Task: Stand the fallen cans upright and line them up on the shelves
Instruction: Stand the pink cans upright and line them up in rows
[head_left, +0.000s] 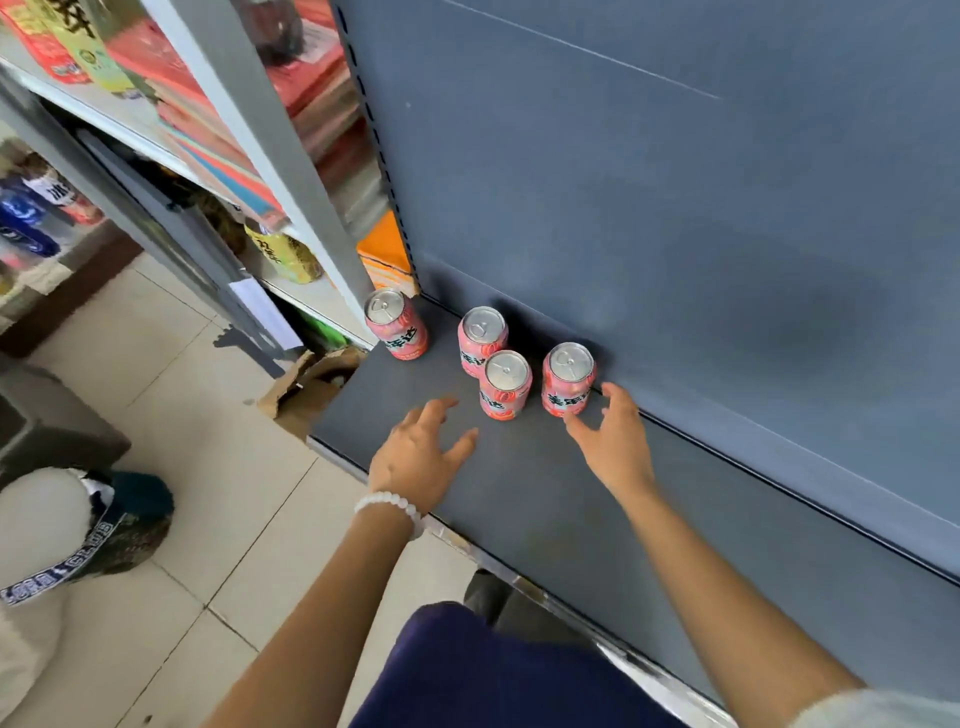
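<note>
The right hand (613, 431) hovers with fingers spread beside the rightmost can (568, 378), gripping nothing, seemingly poised to nudge it into line. The left hand (421, 447), also spread and holding nothing, hangs over the dark shelf (519, 493) just left of the front can (504, 383). All four pink cans stand upright; relative to the front can, one (481, 340) sits just behind, another (396, 323) well off to the left. Their labels carry dark Chinese characters, not clearly legible.
</note>
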